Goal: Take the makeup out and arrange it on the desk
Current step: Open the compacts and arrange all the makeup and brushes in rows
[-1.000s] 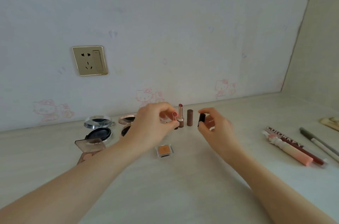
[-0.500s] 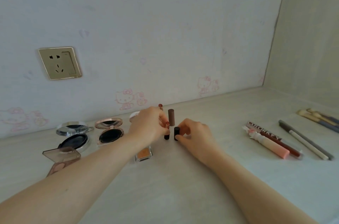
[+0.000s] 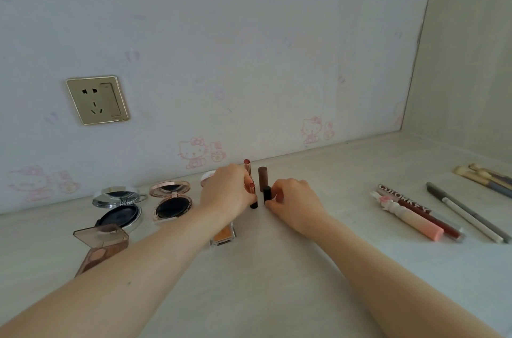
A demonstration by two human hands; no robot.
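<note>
Near the back edge of the desk [image 3: 277, 290], about midway along it, both hands close together. Left hand [image 3: 225, 195] curled round an open lipstick [image 3: 252, 195], gripping it upright, black base down at the desk top, pink bullet showing above the fingers. Right hand [image 3: 295, 203] just beside it, thumb and fingertips pinching a black cap [image 3: 266, 193], likewise upright with its lower end on the desk. Cap and lipstick side by side, only a narrow gap between.

Directly behind them, closer to the wall: a rose-gold lipstick [image 3: 247, 164] standing open, and next to it a brown tube [image 3: 262, 178], also upright. Half hidden behind the left hand, a small white round pot [image 3: 207, 178]. Below the left wrist, partly covered by it, a clear case of orange eyeshadow [image 3: 223, 236].

Toward the left end: a rose-gold compact [image 3: 171, 200] lying open, a silver compact [image 3: 119, 206] open beside it, and nearer the front edge an eyeshadow palette [image 3: 101, 245] with its tinted lid raised.

Toward the right end, well apart from the hands: a pink lip gloss [image 3: 407, 217] and a dark red lip gloss [image 3: 422, 213] lying touching, then two pencils [image 3: 468, 213], then brushes [image 3: 484, 175] at the far right.

On the wall above the compacts, a gold wall socket [image 3: 97, 99].
</note>
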